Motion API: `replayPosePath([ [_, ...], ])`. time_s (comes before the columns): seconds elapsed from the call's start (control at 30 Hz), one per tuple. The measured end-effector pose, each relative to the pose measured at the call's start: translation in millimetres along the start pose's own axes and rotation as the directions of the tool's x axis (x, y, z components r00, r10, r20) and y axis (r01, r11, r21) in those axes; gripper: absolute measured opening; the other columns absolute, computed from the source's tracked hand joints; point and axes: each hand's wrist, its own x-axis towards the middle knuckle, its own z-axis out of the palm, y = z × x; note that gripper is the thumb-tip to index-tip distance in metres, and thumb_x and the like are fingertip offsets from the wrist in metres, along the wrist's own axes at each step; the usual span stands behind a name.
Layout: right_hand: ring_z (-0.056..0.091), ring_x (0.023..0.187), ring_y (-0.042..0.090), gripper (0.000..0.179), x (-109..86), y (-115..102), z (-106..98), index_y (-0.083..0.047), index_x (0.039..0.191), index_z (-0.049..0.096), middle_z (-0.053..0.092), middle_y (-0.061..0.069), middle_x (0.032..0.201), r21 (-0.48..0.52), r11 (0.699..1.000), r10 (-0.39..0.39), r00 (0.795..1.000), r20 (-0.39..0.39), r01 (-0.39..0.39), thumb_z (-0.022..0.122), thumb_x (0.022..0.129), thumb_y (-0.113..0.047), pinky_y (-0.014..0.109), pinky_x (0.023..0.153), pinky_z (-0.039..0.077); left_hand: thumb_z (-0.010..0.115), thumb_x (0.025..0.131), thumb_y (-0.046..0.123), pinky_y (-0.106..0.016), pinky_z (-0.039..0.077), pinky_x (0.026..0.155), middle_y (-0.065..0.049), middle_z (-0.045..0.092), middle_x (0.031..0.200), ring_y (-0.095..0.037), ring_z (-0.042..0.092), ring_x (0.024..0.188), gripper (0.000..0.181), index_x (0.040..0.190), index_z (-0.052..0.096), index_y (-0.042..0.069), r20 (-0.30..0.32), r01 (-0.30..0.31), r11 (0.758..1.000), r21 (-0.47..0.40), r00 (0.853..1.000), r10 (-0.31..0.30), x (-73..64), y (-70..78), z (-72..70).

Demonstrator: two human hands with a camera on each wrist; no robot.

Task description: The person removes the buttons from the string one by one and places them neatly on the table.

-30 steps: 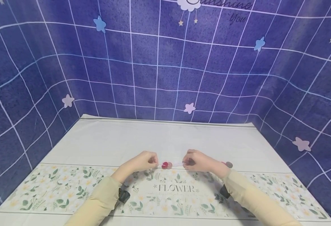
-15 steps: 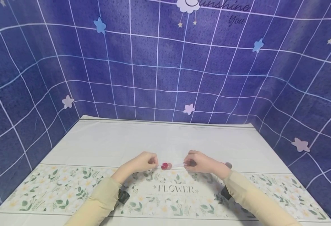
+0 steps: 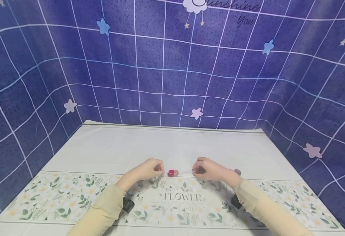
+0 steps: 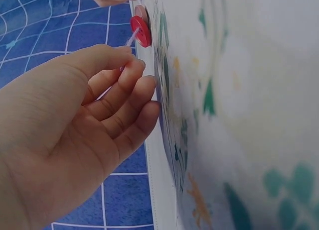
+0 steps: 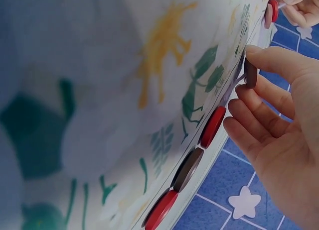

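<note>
My left hand (image 3: pixel 149 168) pinches the end of a thin pale string (image 4: pixel 133 37) between thumb and forefinger, its other fingers loosely curled. On the string, just past those fingertips, are a red button (image 4: pixel 141 32) and a pink button (image 4: pixel 141 12), face to face. Opposite, my right hand (image 3: pixel 209 168) pinches a dark brown button (image 5: pixel 250 73) by its edges. The string runs from the pink button to the right fingertips and shows beside the brown button. From the head view, the right fingers hide that button.
Below the right hand in its wrist view, a red button (image 5: pixel 213 127), a brown button (image 5: pixel 187 169) and another red button (image 5: pixel 161 210) lie in a row. They rest on the white cloth (image 3: pixel 172 144) with its floral band (image 3: pixel 81 196). A blue gridded curtain (image 3: pixel 149 78) encloses the table.
My right hand has shifted slightly to the right, away from the left hand. The left hand and the two threaded buttons hold nearly the same place.
</note>
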Motion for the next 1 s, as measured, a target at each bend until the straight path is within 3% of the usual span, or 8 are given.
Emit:
replayPosePath([
  [0.3,0.054,0.081,0.007,0.019,-2.6,-1.3,-3.2,-0.01,0.099,0.067,0.056,-0.004,0.089,0.006,1.0,0.018,1.0,0.008,-0.018,0.069,0.083,-0.018,0.027,0.082,0.049,0.063,0.087,0.017,-0.033,0.048,0.076,0.007,0.062,0.079,-0.009,0.054,0.073,0.008,0.081,0.059,0.018,0.004,0.007,1.0,-0.023,1.0,-0.007,-0.7,-0.9,-0.5],
  [0.8,0.055,0.078,0.008,0.018,-6.2,1.1,-5.7,-0.008,0.099,0.067,0.056,-0.002,0.088,0.004,1.0,0.007,1.0,-0.01,-0.007,0.069,0.083,-0.018,0.024,0.074,0.049,0.063,0.087,0.017,-0.028,0.047,0.072,0.009,0.06,0.076,-0.007,0.053,0.07,0.008,0.08,0.059,0.017,0.002,0.002,1.0,-0.009,1.0,-0.002,0.5,-2.3,-0.7],
  [1.0,0.054,0.076,0.008,0.019,-8.3,2.4,-6.6,-0.008,0.099,0.067,0.055,-0.003,0.087,0.019,0.999,0.041,0.999,0.004,-0.041,0.069,0.083,-0.017,0.022,0.072,0.049,0.063,0.086,0.014,-0.03,0.046,0.073,0.007,0.06,0.076,-0.009,0.052,0.07,0.007,0.081,0.059,0.015,0.002,-0.014,1.0,-0.025,1.0,0.014,0.2,-1.9,-1.6],
])
